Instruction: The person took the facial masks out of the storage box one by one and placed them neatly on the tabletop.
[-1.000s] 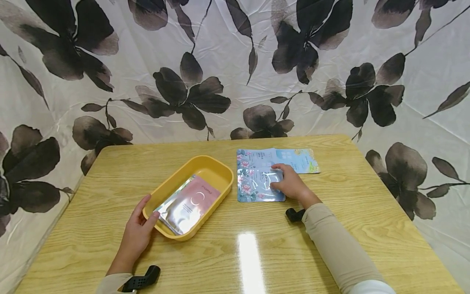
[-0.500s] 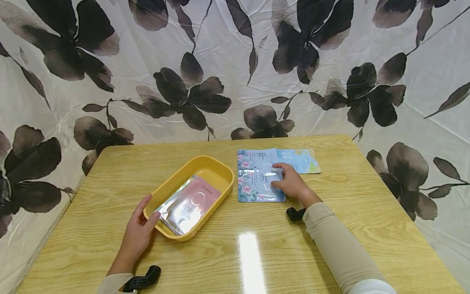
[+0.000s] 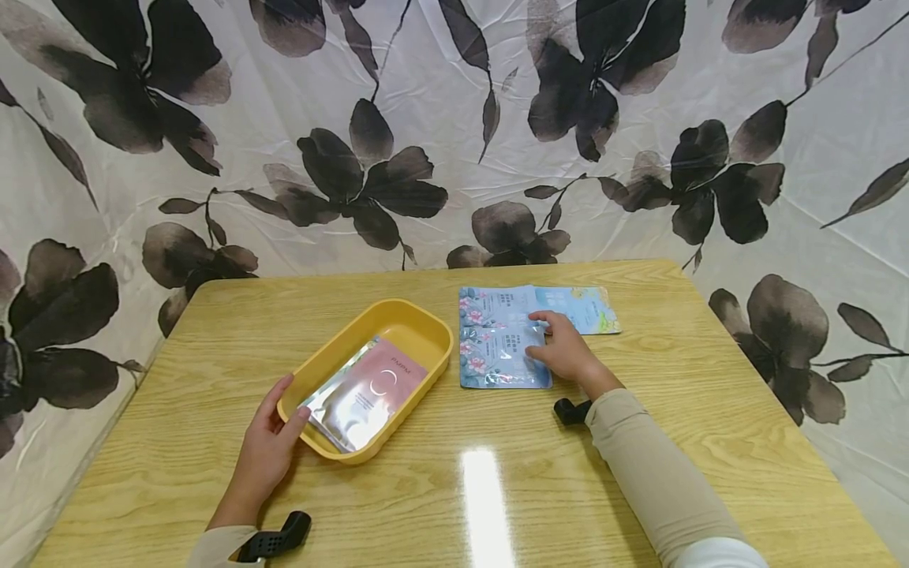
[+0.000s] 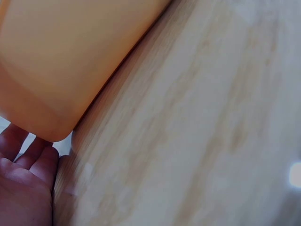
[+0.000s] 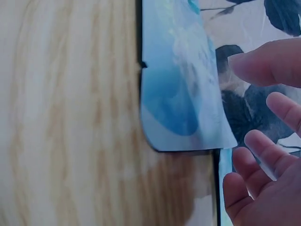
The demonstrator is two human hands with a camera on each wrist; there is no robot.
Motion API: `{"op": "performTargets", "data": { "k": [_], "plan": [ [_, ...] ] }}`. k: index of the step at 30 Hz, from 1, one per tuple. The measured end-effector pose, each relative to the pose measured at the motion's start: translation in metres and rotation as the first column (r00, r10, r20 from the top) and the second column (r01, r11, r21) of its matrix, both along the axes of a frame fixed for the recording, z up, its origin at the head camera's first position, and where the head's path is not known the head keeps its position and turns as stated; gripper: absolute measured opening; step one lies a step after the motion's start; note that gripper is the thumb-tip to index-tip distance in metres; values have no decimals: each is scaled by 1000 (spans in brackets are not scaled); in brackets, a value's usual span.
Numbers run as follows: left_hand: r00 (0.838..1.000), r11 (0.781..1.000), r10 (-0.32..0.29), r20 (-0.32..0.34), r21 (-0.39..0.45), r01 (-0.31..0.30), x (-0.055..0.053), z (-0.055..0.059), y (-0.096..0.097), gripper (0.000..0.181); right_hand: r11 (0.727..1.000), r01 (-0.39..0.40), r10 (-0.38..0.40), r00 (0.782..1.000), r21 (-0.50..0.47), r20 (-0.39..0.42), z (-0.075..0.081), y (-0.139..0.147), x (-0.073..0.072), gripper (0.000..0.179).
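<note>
My left hand (image 3: 264, 455) grips the near left end of a yellow plastic tray (image 3: 440, 364), with the thumb over the rim and the fingers outside. Inside the tray lies a pink and silver face mask sachet (image 3: 383, 386), its left edge overlapping another patterned packet. In the left wrist view, fingers curl by the tray's corner (image 4: 51, 94). My right hand (image 3: 570, 352) hovers at the right edge of a blue floral sachet (image 3: 500, 359), thumb and fingers apart. The right wrist view shows a gap between the fingers and that sachet (image 5: 174, 108).
Behind the front sachet lies a second blue floral sachet (image 3: 490, 304). A light blue sachet (image 3: 582, 308) lies to its right, partly covered. Everything sits on a wood-grain table (image 3: 398, 513), with a floral cloth (image 3: 426, 118) hanging behind its far edge.
The shine on the front floral sachet has shrunk, and its surface looks flatter. My right hand has eased very slightly to the right; the left hand and tray have stayed put.
</note>
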State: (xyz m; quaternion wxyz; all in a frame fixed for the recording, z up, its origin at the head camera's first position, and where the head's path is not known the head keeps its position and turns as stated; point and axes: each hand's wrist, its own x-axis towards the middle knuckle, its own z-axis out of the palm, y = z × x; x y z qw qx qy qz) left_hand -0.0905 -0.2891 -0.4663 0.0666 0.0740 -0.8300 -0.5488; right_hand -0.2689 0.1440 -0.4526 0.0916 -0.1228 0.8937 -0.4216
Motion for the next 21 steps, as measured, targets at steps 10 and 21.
{"op": "performTargets", "data": {
  "k": [10, 21],
  "plan": [
    [999, 1000, -9, -33, 12, 10, 0, 0, 1, 64, 996, 16, -17, 1000, -85, -11, 10, -5, 4, 63],
    [998, 1000, -5, -55, 17, 6, 0, -3, 1, 62, 929, -112, 128, 992, -353, 21, 21, -14, 8, 58]
  ]
}}
